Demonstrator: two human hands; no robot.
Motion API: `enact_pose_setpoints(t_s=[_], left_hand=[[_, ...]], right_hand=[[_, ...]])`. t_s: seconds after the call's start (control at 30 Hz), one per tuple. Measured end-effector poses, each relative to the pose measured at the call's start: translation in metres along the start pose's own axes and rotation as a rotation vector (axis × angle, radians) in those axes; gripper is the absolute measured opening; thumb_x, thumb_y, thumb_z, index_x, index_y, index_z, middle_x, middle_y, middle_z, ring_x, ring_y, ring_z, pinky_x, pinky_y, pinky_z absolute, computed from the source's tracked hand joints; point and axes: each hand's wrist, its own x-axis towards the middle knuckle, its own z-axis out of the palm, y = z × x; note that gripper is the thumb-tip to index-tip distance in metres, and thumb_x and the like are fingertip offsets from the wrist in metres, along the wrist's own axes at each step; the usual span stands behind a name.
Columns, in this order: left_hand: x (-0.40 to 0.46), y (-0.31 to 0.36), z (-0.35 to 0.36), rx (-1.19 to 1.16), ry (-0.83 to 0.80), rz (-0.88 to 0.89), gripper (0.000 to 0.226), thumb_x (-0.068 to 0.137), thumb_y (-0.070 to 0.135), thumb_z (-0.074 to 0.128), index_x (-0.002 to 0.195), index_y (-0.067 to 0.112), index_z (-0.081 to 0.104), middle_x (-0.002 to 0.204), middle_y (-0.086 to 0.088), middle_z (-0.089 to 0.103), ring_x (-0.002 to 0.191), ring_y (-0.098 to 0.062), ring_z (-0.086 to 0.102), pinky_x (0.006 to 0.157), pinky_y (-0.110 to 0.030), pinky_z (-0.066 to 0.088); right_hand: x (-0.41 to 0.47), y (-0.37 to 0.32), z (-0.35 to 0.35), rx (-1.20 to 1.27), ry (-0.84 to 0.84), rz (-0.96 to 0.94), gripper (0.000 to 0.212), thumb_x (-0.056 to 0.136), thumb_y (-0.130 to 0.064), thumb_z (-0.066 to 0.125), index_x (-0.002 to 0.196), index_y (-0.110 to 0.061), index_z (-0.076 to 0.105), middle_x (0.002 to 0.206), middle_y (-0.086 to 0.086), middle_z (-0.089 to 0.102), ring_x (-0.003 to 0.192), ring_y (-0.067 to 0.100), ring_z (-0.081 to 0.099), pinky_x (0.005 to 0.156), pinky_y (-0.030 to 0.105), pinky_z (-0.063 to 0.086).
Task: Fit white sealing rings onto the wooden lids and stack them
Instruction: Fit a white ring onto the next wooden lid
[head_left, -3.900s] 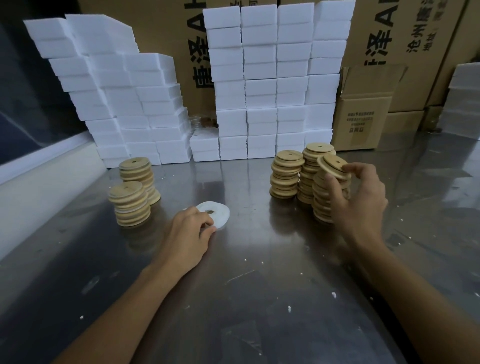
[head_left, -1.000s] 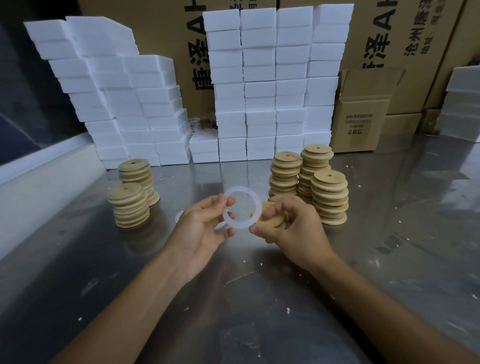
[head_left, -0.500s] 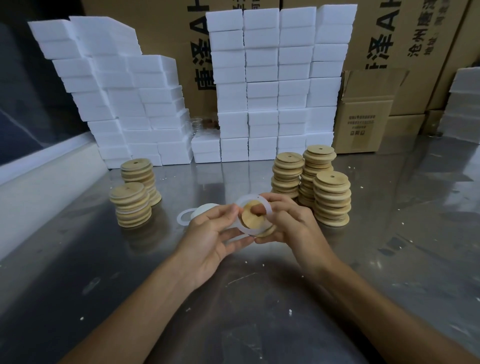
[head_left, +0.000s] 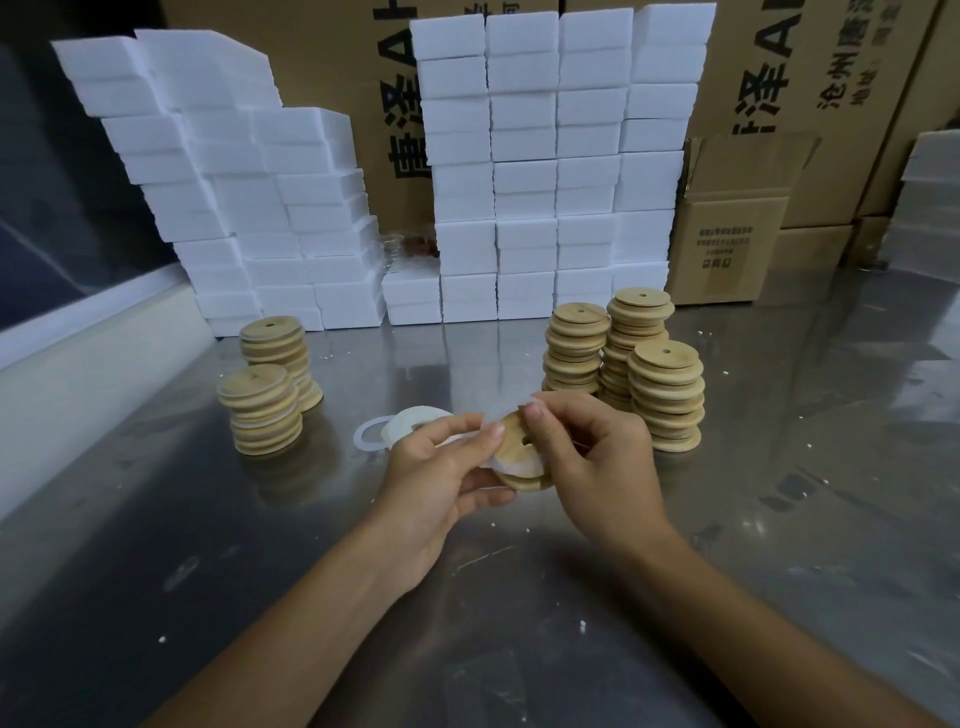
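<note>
I hold one wooden lid (head_left: 519, 457) above the middle of the steel table (head_left: 779, 519), tilted so its flat face turns up and toward me. My left hand (head_left: 441, 478) pinches its left edge along with the white sealing ring (head_left: 511, 468), and my right hand (head_left: 597, 457) grips the right side, thumb and forefinger curled over the top rim. Both hands are together on this one lid, nearly touching at the fingertips. The ring shows as a pale band round the lower edge of the lid; at the top a bit of it seems to stand off the wood, though my fingers hide that part, so I can't say how far it is seated.

The move turns on that top edge: the loose part of the ring lies right under my right fingertips, so the right hand is the nearer one to press it down, I judge, while the left steadies the lid.

Toward the table's back edge on the right stand three stacks of bare lids (head_left: 665, 395), just beyond my right hand. Toward the left edge stand two stacks of lids (head_left: 260, 410), likely the fitted ones. Spare rings (head_left: 400, 427) lie flat just past my left hand, one loose ring beside a small pile whose count I can't make out.
</note>
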Motion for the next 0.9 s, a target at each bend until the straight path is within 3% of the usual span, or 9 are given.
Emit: enact_pose_setpoints(t_s=[0.2, 0.37, 0.6, 0.73, 0.9], left_hand=[[0.000, 0.000, -0.003, 0.055, -0.015, 0.025, 0.032, 0.088, 0.013, 0.066, 0.117, 0.000, 0.063, 0.104, -0.016, 0.073, 0.097, -0.029, 0.071, 0.089, -0.045, 0.057], [-0.002, 0.001, -0.003, 0.225, 0.019, 0.192, 0.018, 0.087, 0.008, 0.068, 0.104, 0.003, 0.069, 0.091, -0.012, 0.076, 0.087, -0.028, 0.073, 0.079, -0.042, 0.060], [0.003, 0.001, -0.009, 0.312, 0.024, 0.301, 0.017, 0.083, 0.002, 0.071, 0.098, 0.011, 0.071, 0.086, -0.005, 0.076, 0.078, -0.018, 0.074, 0.065, -0.021, 0.056], [0.006, 0.003, -0.014, 0.345, 0.040, 0.379, 0.021, 0.082, 0.001, 0.072, 0.094, 0.018, 0.072, 0.087, -0.001, 0.076, 0.077, -0.014, 0.072, 0.064, -0.019, 0.054], [0.007, 0.005, -0.015, 0.368, 0.057, 0.429, 0.020, 0.081, 0.000, 0.072, 0.083, 0.020, 0.071, 0.084, 0.001, 0.076, 0.075, -0.012, 0.072, 0.060, -0.018, 0.053]], right_hand=[[0.000, 0.001, -0.001, 0.053, -0.046, 0.053, 0.011, 0.092, -0.013, 0.068, 0.098, -0.014, 0.077, 0.090, -0.005, 0.076, 0.087, 0.012, 0.071, 0.078, 0.040, 0.059], [0.002, 0.001, -0.003, 0.074, -0.048, 0.078, 0.016, 0.088, -0.014, 0.074, 0.089, -0.030, 0.073, 0.085, -0.008, 0.076, 0.084, 0.009, 0.072, 0.075, 0.035, 0.061], [0.008, -0.002, -0.008, 0.097, -0.116, 0.163, 0.007, 0.089, -0.010, 0.072, 0.085, -0.015, 0.075, 0.080, -0.002, 0.075, 0.076, 0.014, 0.072, 0.070, 0.035, 0.061], [0.011, -0.004, -0.014, 0.105, -0.166, 0.224, 0.008, 0.089, -0.008, 0.071, 0.082, -0.010, 0.075, 0.077, 0.005, 0.075, 0.077, 0.030, 0.072, 0.073, 0.050, 0.061], [0.010, -0.008, -0.017, 0.113, -0.217, 0.255, 0.006, 0.089, -0.006, 0.070, 0.084, -0.006, 0.073, 0.078, 0.010, 0.074, 0.077, 0.030, 0.072, 0.071, 0.044, 0.062]])
